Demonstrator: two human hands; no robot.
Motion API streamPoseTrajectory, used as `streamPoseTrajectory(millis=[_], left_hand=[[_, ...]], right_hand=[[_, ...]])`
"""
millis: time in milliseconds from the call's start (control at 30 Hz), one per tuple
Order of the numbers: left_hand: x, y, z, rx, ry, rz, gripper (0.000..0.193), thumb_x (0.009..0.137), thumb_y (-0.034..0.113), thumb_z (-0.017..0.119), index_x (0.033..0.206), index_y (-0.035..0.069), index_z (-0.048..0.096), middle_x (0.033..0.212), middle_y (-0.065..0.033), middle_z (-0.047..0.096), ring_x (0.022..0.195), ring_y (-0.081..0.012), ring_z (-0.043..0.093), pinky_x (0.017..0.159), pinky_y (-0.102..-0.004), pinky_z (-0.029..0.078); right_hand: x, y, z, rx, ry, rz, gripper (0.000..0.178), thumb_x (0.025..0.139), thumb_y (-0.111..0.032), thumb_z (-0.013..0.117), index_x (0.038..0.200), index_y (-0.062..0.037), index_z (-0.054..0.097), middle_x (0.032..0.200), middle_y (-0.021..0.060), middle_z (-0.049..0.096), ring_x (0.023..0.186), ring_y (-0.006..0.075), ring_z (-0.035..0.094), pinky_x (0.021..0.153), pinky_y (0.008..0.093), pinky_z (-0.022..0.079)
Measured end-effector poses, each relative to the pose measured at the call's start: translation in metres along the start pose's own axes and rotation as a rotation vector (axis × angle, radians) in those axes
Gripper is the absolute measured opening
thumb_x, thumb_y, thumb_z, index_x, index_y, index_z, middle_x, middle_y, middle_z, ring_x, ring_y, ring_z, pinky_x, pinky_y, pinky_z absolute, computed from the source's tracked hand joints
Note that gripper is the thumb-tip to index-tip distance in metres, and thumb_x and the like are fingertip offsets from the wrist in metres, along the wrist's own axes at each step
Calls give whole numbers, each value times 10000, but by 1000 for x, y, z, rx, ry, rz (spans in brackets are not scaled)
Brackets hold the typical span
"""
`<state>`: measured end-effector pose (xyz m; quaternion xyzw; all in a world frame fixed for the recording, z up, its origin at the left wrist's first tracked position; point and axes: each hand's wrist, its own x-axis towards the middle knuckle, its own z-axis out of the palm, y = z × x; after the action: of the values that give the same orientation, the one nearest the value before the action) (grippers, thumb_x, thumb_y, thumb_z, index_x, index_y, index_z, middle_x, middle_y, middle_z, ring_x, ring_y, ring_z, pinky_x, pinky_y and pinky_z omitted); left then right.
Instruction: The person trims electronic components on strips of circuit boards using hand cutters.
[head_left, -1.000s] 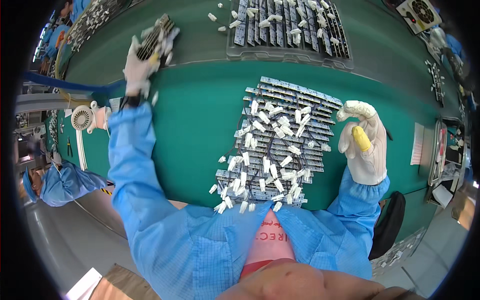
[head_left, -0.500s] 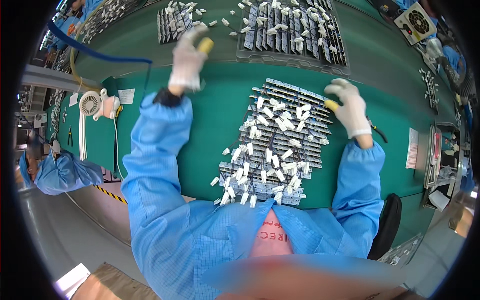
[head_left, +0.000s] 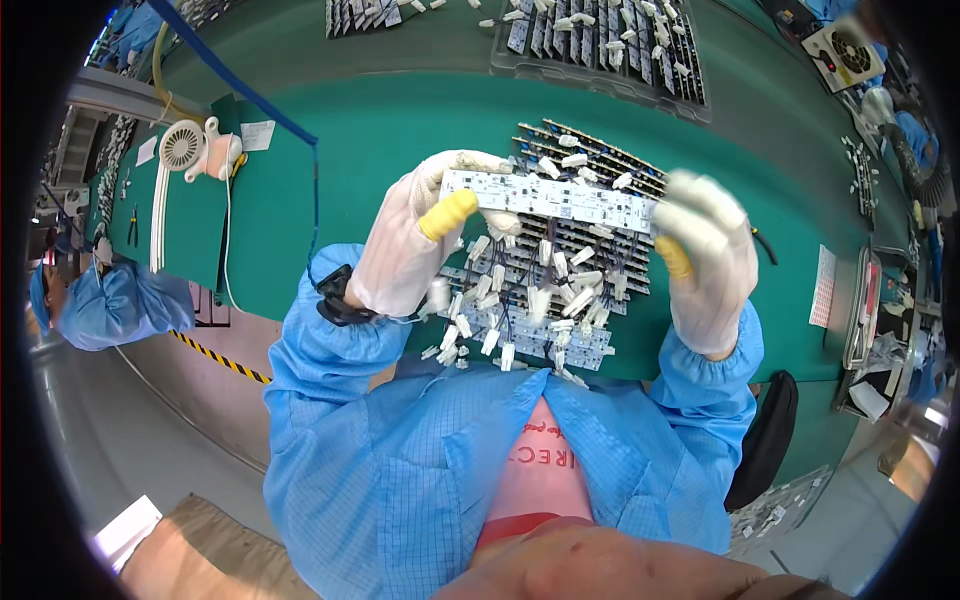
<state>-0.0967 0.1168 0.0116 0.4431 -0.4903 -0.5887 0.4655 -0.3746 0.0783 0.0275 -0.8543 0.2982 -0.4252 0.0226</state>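
Observation:
A long, narrow white circuit board (head_left: pixel 565 200) is held level above the stack. My left hand (head_left: pixel 425 220), in a white glove with a yellow thumb cot, is closed around its left end. My right hand (head_left: pixel 708 250), gloved the same way, is at the board's right end; its fingers are smeared by motion, so I cannot tell whether they grip it. Beneath lies a stack of similar circuit boards (head_left: pixel 590 357) in overlapping rows, with dark wires and white plug connectors (head_left: pixel 540 303) across them. The held board and my hands hide part of it.
A clear plastic tray (head_left: pixel 600 85) of wired boards stands at the back, with another group of boards (head_left: pixel 355 15) to its left. A small fan (head_left: pixel 182 147) is on the left, near a hanging blue cord (head_left: pixel 250 95). Dark-handled pliers (head_left: pixel 765 245) lie beyond my right hand.
My left hand has come back from the far left to above the stack and now holds a circuit board. My right hand has moved slightly nearer, to the board's other end.

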Motion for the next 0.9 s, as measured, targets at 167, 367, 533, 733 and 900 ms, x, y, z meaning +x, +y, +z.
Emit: streamPoseTrajectory(millis=[167,367,533,733,900], left_hand=[[-8,-5,20,-238,-1,115,480,876,306,647,1161,-56,511,1001,-134,640,864,-179,628,788,-287,492],[-16,-10,14,154,68,231,470,822,189,707,1182,-53,526,1082,-150,630,946,-174,619,828,-297,496],[-21,-6,8,363,108,179,509,781,224,742,1159,-59,552,1086,-145,628,937,-182,626,833,-299,504],[-18,-13,14,252,185,469,450,733,356,710,1068,60,660,994,-82,663,767,-136,664,674,-247,508],[-19,-8,6,266,224,347,468,730,362,716,1074,49,661,1042,-103,643,748,-142,643,723,-236,508]], right_hand=[[-13,2,-7,544,1,620,498,870,-390,631,1158,5,539,1039,95,592,908,160,590,767,281,486],[-12,0,-33,780,-128,1016,365,924,-309,580,1126,-6,545,708,23,552,421,27,396,375,160,262],[-22,4,-29,902,-104,941,430,924,-337,579,1174,6,507,718,35,566,413,36,411,365,162,297],[-22,3,-29,1021,-15,906,503,898,-342,621,1216,20,478,786,74,579,447,41,446,382,155,315],[-16,-1,-31,991,-53,919,619,834,-436,681,1205,20,485,801,49,578,491,19,410,417,140,277]])
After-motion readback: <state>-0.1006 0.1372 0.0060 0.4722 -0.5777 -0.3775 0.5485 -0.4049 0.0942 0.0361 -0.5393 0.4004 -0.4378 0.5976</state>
